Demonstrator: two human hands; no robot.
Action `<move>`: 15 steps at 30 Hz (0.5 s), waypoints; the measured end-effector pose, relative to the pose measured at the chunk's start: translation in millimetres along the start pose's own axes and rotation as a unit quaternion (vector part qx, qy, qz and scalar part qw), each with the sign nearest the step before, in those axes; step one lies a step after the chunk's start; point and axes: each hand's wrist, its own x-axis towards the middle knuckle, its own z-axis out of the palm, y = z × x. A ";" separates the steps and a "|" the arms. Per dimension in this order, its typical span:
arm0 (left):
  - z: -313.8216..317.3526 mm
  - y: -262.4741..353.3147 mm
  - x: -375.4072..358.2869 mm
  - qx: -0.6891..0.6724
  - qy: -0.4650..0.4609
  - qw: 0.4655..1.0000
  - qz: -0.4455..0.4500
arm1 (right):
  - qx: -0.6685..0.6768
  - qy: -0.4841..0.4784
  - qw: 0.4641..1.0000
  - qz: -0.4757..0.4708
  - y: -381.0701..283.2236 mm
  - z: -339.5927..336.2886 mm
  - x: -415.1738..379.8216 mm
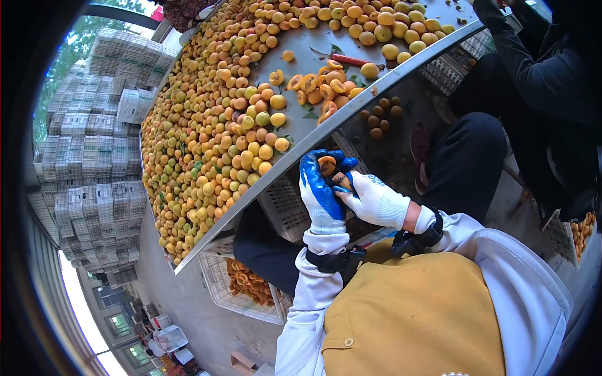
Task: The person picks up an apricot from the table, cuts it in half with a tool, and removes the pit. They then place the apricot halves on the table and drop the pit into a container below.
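Note:
Both my hands wear white gloves with blue-coated palms and meet just off the metal table's edge. My left hand (322,188) is curled, palm up, around a cut apricot (327,165). My right hand (379,199) closes in from the right, its fingers pinched on an orange apricot piece (343,182) against the left palm. Whether the two pieces are joined is hidden by the gloves. Near my hands on the table lies a pile of apricot halves (326,88), with a red stick-like tool (349,60) beside it.
Whole apricots (213,144) cover much of the metal table (295,135). Below it stand a white crate of apricot pieces (216,285) and several brownish round fruits (379,116). Stacked crates (94,150) rise at left. Another person's dark sleeve (545,81) is at upper right.

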 end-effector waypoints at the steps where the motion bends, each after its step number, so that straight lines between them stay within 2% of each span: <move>1: 0.0 -1.2 0.3 -0.013 0.008 1.000 -0.002 | -0.001 -0.003 1.000 0.006 4.4 1.7 0.7; 4: -6.1 -3.9 1.5 -0.075 -0.002 0.997 -0.029 | 0.009 -0.015 1.000 0.008 16.2 6.1 3.9; 6: -9.3 -5.7 1.3 -0.057 0.003 0.998 -0.023 | 0.022 -0.027 0.999 0.003 18.6 6.5 4.9; 8: -12.2 -8.3 2.6 -0.067 0.005 0.997 -0.022 | 0.127 -0.064 0.990 0.000 18.5 4.5 6.4; 9: -10.8 -6.4 1.9 -0.067 0.004 0.997 -0.022 | 0.126 -0.064 0.990 0.000 17.8 1.8 7.0; 11: -9.5 -1.0 -1.1 -0.052 0.009 0.998 -0.031 | 0.238 -0.126 0.957 0.108 13.6 -5.7 6.1; 12: -9.9 1.1 -1.9 -0.053 0.009 0.998 -0.030 | 0.237 -0.126 0.957 0.107 9.5 -9.5 5.0; 14: -10.8 4.1 -2.7 -0.069 0.024 0.995 -0.068 | 0.301 -0.167 0.921 0.182 2.3 -16.0 2.7; 15: -12.1 4.2 -2.1 -0.071 0.023 0.995 -0.067 | 0.299 -0.166 0.922 0.181 5.3 -13.6 3.0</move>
